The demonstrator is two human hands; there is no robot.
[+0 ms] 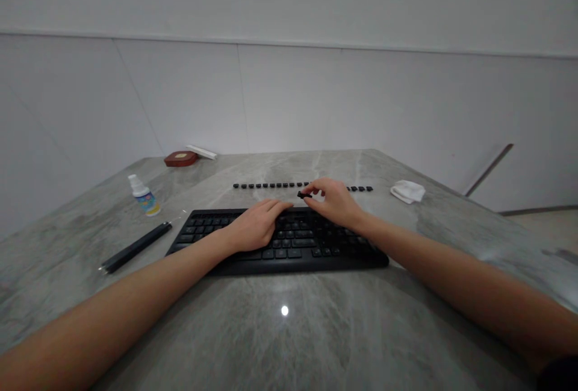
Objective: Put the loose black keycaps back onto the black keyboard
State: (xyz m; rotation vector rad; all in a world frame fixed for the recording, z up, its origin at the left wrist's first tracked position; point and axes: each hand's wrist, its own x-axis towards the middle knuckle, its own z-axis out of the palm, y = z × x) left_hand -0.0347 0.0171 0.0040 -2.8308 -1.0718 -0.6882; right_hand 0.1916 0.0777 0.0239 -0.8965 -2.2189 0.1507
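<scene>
A black keyboard point(289, 263) lies on the marbled tabletop in front of me. My left hand point(258, 225) rests on its middle with fingers stretched towards the top edge, holding nothing. Just past that edge, my right hand point(332, 201) pinches a small black keycap point(302, 195) between thumb and fingers. A row of loose black keycaps point(271, 185) runs along the table beyond the keyboard. The right hand hides part of this row and some upper-right keys.
To the left stand a white spray bottle point(144, 196) and a dark stick-like tool point(135, 248). A reddish-brown case point(180, 158) and a white flat strip point(201, 152) lie at the back left. A folded white cloth point(407, 191) lies right.
</scene>
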